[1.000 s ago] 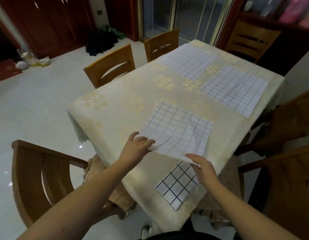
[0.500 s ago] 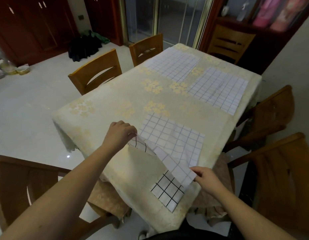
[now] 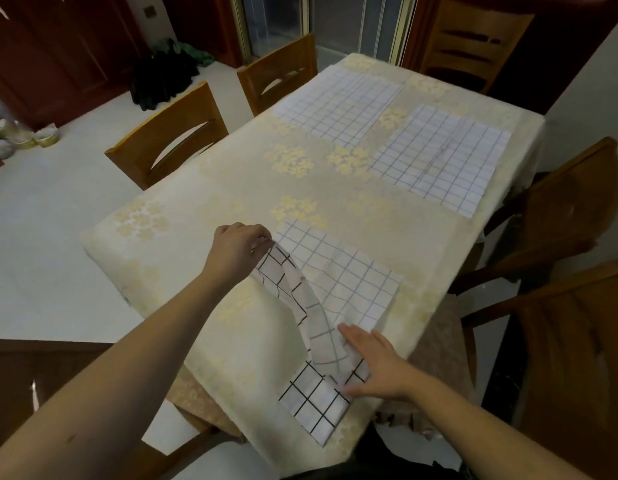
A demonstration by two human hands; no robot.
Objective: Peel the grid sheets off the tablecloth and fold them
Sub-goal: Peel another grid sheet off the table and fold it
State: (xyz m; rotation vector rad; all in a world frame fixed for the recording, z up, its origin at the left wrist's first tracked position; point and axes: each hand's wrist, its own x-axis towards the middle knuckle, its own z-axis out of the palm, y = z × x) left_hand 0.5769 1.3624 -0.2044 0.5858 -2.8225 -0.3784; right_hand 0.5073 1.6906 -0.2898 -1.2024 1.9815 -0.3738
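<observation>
A white grid sheet (image 3: 349, 282) lies on the cream floral tablecloth (image 3: 231, 188) near the table's front edge, its near side curled over so the dark-lined face shows. My left hand (image 3: 238, 249) pinches the sheet's lifted left corner. My right hand (image 3: 373, 362) rests flat, fingers straight, on the sheet's near right end, beside a small folded grid sheet (image 3: 314, 403) at the table edge. Two more grid sheets lie flat farther back: the far left sheet (image 3: 338, 105) and the far right sheet (image 3: 442, 157).
Wooden chairs ring the table: two on the left (image 3: 172, 133), (image 3: 279, 71), one at the far end (image 3: 470, 39), two on the right (image 3: 563, 209), (image 3: 577, 341), one at the near left (image 3: 20, 375). A dark bundle (image 3: 162, 77) lies on the pale floor.
My left hand pulled the sheet's corner over toward the far side, turning the near edge up. My right hand let go of the near right corner and now presses flat on it.
</observation>
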